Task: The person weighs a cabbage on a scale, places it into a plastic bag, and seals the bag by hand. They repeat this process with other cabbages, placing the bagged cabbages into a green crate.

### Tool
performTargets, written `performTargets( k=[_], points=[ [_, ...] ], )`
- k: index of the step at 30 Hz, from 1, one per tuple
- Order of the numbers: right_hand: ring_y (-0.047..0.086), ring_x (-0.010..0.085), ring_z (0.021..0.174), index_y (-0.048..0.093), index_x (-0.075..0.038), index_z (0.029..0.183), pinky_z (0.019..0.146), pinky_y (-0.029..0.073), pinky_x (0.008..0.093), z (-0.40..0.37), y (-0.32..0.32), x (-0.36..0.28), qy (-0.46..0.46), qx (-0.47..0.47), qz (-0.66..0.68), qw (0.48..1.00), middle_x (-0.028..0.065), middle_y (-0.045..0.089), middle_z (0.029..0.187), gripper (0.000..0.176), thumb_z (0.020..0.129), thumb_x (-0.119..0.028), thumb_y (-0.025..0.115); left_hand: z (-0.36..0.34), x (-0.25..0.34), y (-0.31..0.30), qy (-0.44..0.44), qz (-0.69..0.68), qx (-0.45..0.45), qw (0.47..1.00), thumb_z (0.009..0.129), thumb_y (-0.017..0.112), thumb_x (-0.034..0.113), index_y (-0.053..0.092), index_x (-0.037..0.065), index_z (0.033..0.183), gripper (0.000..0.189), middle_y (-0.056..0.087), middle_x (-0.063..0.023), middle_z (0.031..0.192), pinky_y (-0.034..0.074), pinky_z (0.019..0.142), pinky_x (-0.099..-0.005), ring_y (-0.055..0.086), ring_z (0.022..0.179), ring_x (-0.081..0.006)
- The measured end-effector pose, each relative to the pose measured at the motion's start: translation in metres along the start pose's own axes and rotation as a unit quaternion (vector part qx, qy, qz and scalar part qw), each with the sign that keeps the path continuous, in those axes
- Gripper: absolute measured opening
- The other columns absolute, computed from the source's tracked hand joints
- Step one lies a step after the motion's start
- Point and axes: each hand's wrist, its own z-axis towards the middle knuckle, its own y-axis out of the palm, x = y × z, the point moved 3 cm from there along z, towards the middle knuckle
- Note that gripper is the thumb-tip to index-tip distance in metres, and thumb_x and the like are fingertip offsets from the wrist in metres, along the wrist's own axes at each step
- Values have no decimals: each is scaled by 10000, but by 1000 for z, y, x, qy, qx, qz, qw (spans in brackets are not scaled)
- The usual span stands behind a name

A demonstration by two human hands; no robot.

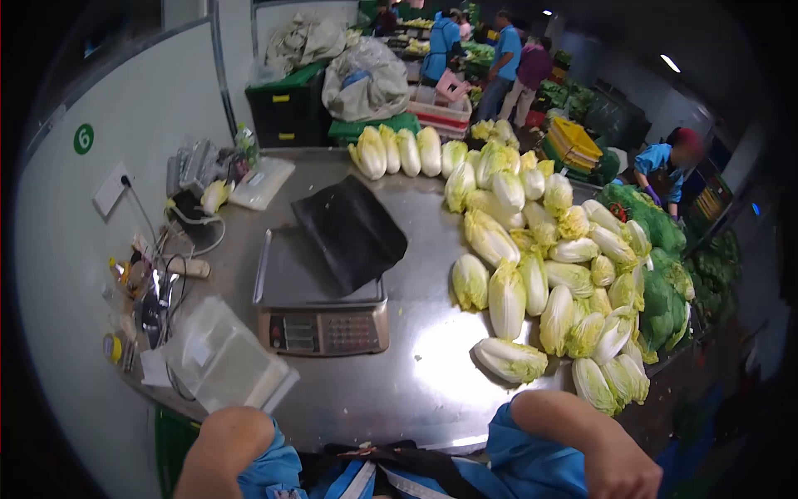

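Note:
My right hand (625,467) is at the lower right edge, beside my blue sleeve, below the cabbages. Its fingers look curled, and whatever they may hold is hidden. At the lower left only my bent left arm shows; my left hand is out of view. Nearest my right arm lie napa cabbages (511,360), part of a large heap on the right of the steel table (424,291). A digital scale (324,331) stands left of the middle, with a black sheet (349,233) lying across its pan. Clear plastic bags (220,353) lie by my left arm.
Cables and a power strip (195,268) clutter the left edge by the white wall (62,249). Green net sacks (661,287) border the heap at right. Behind the table are a dark crate (287,112) and stuffed sacks (366,83). Several people in work clothes are farther off.

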Motion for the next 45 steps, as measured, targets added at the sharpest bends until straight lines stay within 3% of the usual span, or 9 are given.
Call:
performTargets(
  k=[4,6,11,15,24,30,34,38,45],
  points=[
    [565,308,864,536,1,1090,828,433,405,-113,18,44,378,29,82,922,192,584,979,481,881,-427,476,-116,-66,-64,-287,-119,74,947,871,446,161,543,40,1099,275,617,-149,961,458,787,-357,600,864,-257],
    [547,242,999,426,-33,1264,882,428,343,-195,13,74,575,187,-14,796,143,554,1134,620,800,-395,621,-225,-85,-89,-756,82,229,608,780,594,86,456,4,1163,415,623,-145,874,470,730,-365,608,759,-261],
    [462,285,1139,303,3,1326,931,389,353,-459,-37,40,719,521,-172,428,189,456,1258,821,719,-371,709,-377,-134,-147,-638,604,-349,326,709,544,12,413,194,1285,618,353,-119,1348,246,1000,-489,289,1268,-278],
    [388,353,1187,329,3,1294,986,335,401,-566,-144,-18,675,430,-558,219,233,394,1282,876,599,-298,769,-476,-137,-165,-613,486,-482,395,716,525,167,627,200,652,125,599,17,661,342,890,-414,578,727,-142],
    [482,330,1048,317,-104,1314,845,424,443,-668,-320,-20,713,392,-580,-39,229,444,1164,897,577,-329,777,-380,-212,-66,-661,424,-228,576,693,619,178,619,149,831,141,607,-11,751,409,631,-279,560,653,-162],
    [516,342,981,360,-75,1274,812,433,436,-658,-300,-24,678,454,-578,-10,208,504,1086,802,628,-390,716,-290,-215,-75,-551,427,33,716,756,586,151,581,124,945,191,605,-66,934,421,684,-313,575,800,-175],
    [500,286,1069,420,-76,1244,887,418,419,-636,-238,-17,400,875,-110,250,115,506,1205,711,690,-441,675,-246,-199,-74,-529,406,61,743,742,605,174,533,117,989,264,569,-78,980,402,718,-328,545,847,-190],
    [456,254,1148,387,-105,1285,987,343,446,-527,-130,27,233,878,-25,417,71,486,1242,763,692,-499,659,-197,-173,-64,-471,375,62,796,727,623,196,484,111,1034,347,533,-90,1026,384,752,-344,514,895,-205],
    [506,195,1093,403,-26,1262,942,386,333,-397,42,101,355,834,113,407,96,505,1222,724,738,-475,626,-91,-91,-44,-323,276,44,904,703,656,235,400,99,1111,501,469,-112,1107,351,812,-371,461,978,-230]
  ],
)
